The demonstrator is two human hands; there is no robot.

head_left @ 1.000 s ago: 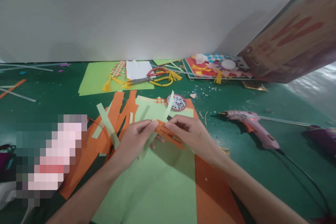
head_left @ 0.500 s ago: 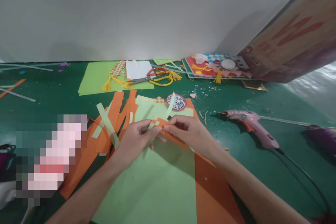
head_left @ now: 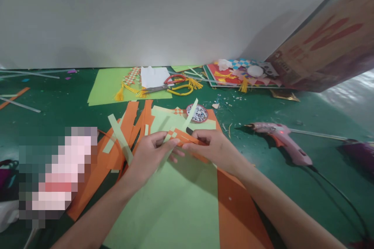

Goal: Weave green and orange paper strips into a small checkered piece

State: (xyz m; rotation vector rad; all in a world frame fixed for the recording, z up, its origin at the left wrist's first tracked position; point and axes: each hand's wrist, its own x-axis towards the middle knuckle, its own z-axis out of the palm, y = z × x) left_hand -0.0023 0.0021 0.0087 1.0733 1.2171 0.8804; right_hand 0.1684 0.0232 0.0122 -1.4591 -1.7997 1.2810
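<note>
Left hand (head_left: 153,148) and right hand (head_left: 210,147) pinch an orange-and-green paper weave (head_left: 182,135) above the pale green sheet (head_left: 184,202), the weave's checks now more exposed than a second ago, suggesting adjustment of the interlacing

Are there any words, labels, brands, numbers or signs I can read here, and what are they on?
None reads clearly.
Brown package: big red marks and smaller print, too blurred to read.
Small grey piece with pale rings: too small to tell if these are letters.
Pixelated block: any print is masked.
Pink glue gun: no legible label.
</note>
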